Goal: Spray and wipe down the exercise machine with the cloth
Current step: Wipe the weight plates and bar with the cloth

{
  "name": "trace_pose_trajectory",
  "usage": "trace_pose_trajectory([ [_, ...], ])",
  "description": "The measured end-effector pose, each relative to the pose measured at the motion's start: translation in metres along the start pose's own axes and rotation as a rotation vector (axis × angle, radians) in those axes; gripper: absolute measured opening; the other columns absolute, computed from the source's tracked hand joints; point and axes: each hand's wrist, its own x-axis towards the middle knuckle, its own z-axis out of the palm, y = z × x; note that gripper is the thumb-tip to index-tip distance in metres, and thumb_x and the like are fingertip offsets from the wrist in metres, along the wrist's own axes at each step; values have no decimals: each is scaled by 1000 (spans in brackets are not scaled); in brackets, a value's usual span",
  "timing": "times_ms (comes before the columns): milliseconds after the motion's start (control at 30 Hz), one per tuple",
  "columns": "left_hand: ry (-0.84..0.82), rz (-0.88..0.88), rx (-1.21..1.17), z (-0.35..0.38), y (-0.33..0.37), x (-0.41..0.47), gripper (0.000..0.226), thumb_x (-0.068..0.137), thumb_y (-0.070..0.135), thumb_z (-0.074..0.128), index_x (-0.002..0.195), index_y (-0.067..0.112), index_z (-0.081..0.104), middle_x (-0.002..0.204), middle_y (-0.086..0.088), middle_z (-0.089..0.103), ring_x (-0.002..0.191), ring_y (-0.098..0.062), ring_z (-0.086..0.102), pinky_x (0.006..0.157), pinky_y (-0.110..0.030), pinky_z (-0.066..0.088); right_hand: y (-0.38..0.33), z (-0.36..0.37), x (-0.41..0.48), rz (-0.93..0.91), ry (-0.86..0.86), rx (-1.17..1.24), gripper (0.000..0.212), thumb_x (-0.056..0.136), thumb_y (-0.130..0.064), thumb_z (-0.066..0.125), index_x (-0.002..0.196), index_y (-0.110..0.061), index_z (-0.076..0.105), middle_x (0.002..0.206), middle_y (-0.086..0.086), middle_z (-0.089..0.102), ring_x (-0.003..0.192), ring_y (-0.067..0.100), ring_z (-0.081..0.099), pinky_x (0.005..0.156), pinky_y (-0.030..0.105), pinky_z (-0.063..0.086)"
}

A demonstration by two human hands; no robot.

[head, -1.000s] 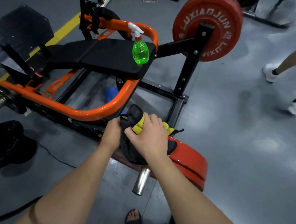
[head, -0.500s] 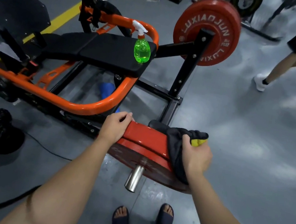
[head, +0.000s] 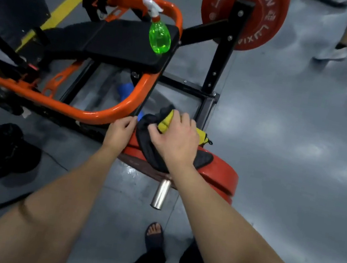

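right hand (head: 175,140) grips cloth (head: 149,149) on plate (head: 217,176) | left hand (head: 118,134) holds plate | bottle (head: 159,38): green liquid

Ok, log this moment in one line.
step: wiping | right hand: holds black-and-yellow cloth on near red weight plate | left hand: grips plate edge | green spray bottle: on black pad

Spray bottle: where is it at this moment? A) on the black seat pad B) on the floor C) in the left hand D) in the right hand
A: the green spray bottle sits on a corner of the black seat pad, with nothing gripping it.
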Motion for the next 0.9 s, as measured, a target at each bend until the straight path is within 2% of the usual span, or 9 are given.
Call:
trace_pose_trajectory([
  [67,-14,7,69,0,9,-5,39,105,25,50,66,23,54,78,-13,70,83,-35,67,74,-43,46,-6,0,3,-66,-102,20,62,77,-59,60,120,-14,63,105,9,64,101,33,60,79,43,52],
  [167,-61,107,-23,-5,43,-15,29,94,43,45,97,30,71,106,-5,76,108,-28,69,94,-41,52,-19,0,10,-163,-174,49,57,80,-56,63,122,-17,61,109,8,62,106,33,57,81,44,51],
  [233,-23,62,-19,-7,52,-19,30,89,55,41,101,46,67,104,3,75,104,-24,69,95,-42,53,-19,1,10,-191,-166,95,59,78,-53,65,126,-18,61,106,8,60,103,32,57,81,44,52],
  [367,-75,146,160,-5,46,-26,35,88,40,48,119,34,62,110,1,74,107,-27,69,92,-50,56,7,-8,-3,-311,-151,176,62,74,-53,63,128,-21,65,100,5,59,95,29,58,78,43,54],
  [500,-205,346,411,16,81,-45,40,84,28,39,107,10,66,100,-17,71,99,-39,63,90,-44,47,60,-26,-21,-227,-81,260,54,73,-54,59,115,-21,68,99,2,60,98,28,60,76,36,51],
  [567,-231,469,485,31,98,-58,47,87,37,35,109,11,67,104,-12,72,103,-34,62,95,-43,42,88,-32,-29,-149,12,329,45,74,-47,61,103,-14,70,95,3,60,94,29,63,77,33,49],
  [667,-170,486,550,48,105,-67,53,92,55,33,119,24,68,112,7,69,111,-16,57,105,-37,36,111,-39,-38,-2,85,429,40,75,-44,60,94,-11,70,90,6,62,88,29,64,75,27,44],
  [800,-150,510,563,51,106,-64,41,103,51,36,108,29,70,101,12,68,101,-12,56,96,-34,38,115,-42,-42,101,48,461,38,73,-46,56,91,-14,65,89,3,58,88,28,61,75,36,49],
  [900,-117,504,515,50,106,-59,40,108,43,39,88,23,67,80,14,55,83,-13,51,86,-36,40,117,-42,-42,148,18,469,40,73,-50,52,92,-17,65,92,-2,57,92,24,60,74,33,46],
])
